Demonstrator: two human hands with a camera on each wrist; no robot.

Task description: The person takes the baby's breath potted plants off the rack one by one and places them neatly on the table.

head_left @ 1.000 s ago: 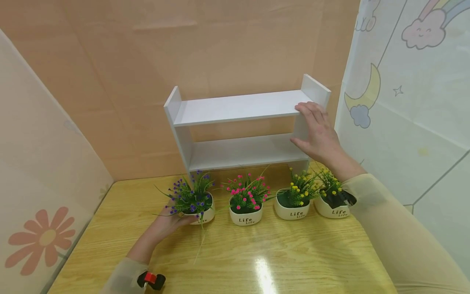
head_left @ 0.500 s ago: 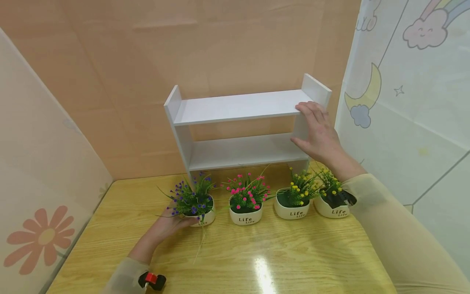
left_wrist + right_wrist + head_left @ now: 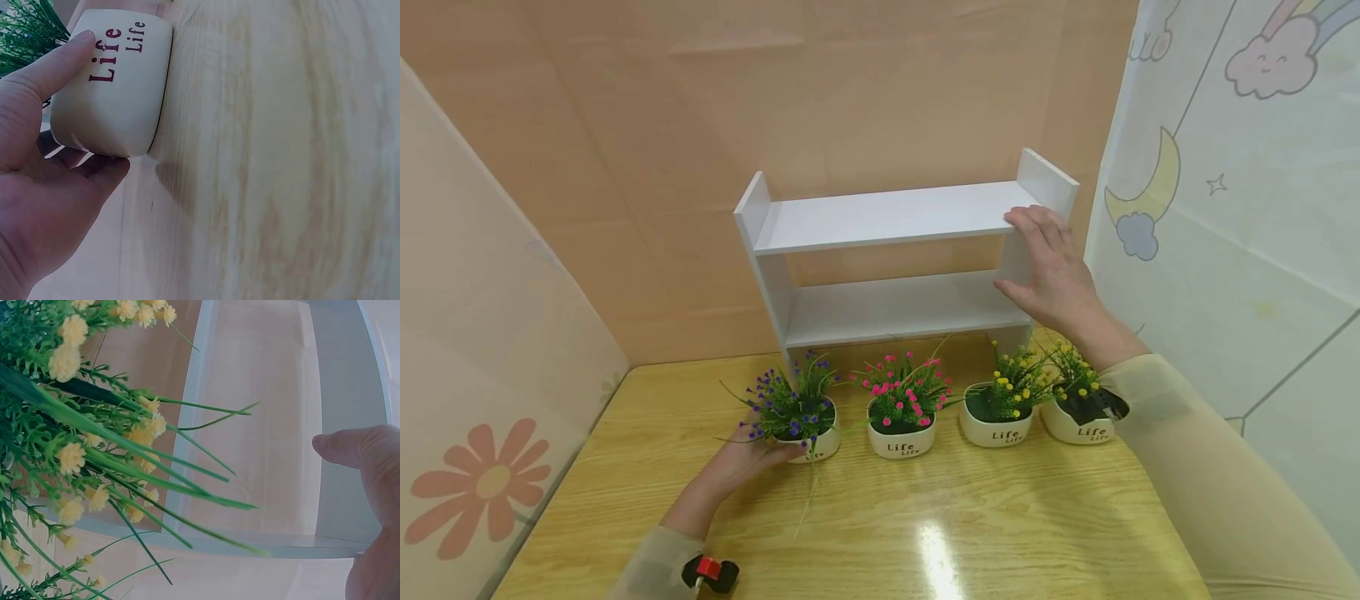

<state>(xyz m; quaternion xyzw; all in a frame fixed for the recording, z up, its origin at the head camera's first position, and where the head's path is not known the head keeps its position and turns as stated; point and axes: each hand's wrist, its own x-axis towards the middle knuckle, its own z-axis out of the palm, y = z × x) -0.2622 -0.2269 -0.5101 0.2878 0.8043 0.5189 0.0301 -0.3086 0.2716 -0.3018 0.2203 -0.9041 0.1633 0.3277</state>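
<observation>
My left hand (image 3: 748, 450) holds the white pot of purple flowers (image 3: 818, 446) by its left side. In the left wrist view the thumb lies across the pot's front beside the "Life" lettering, and the other fingers reach behind and along its side; the pot stands on the table. At the right end of the white two-tier shelf (image 3: 895, 218), my right hand (image 3: 1052, 271) rests with its fingertips at the upper board's front edge. The right thumb (image 3: 350, 445) points straight inward below that board. In the right wrist view, the other right fingers are out of sight.
A pot of pink flowers (image 3: 901, 442) stands on the wooden table (image 3: 850, 533), followed rightward by a yellow-flowered pot (image 3: 996, 429) and a second yellow-flowered pot (image 3: 1078, 427). All are in front of the shelf. Printed sheets (image 3: 1240, 275) enclose the sides, and an orange sheet (image 3: 887, 92) hangs behind.
The purple-flowered pot and its leaves have shifted very slightly in my left hand. My right hand keeps its place on the shelf, and the other pots have not moved.
</observation>
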